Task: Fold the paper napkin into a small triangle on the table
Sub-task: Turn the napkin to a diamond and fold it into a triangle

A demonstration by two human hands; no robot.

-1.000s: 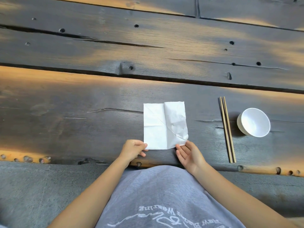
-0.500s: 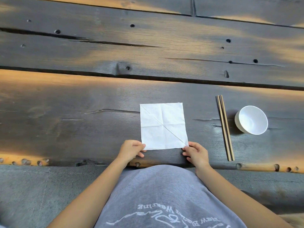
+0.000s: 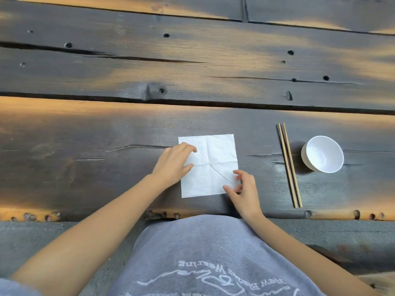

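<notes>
Your left hand (image 3: 173, 164) pressed flat on the white square paper napkin's (image 3: 215, 154) left side, fingers spread, your right hand (image 3: 242, 192) pinching its near right corner; napkin unfolded on the dark wooden plank table (image 3: 106, 129), creased diagonally

White napkin (image 3: 215, 159), dark table (image 3: 106, 133)
Amber streaks are showing across charred-black planks; at three o'clock, tan chopsticks (image 3: 288, 165) and white bowl (image 3: 322, 153).
</notes>
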